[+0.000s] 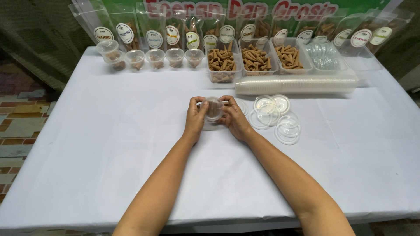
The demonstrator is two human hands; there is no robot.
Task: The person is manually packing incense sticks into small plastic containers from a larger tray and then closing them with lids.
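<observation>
A small clear plastic cup (pixel 213 108) holding brown cones is gripped between both my hands above the white table (pixel 109 144). My left hand (pixel 195 117) clasps its left side. My right hand (pixel 232 118) clasps its right side, fingers curled over the rim. A clear lid seems to sit on the cup's top. Several loose clear lids (pixel 277 117) lie on the cloth just right of my right hand.
Three clear tubs of brown cones (pixel 255 59) stand at the back, with a tub of lids (pixel 326 56) to their right. A lying stack of cups (pixel 297 84) is in front. Filled small cups (pixel 148 57) and labelled pouches (pixel 153 30) line the back left.
</observation>
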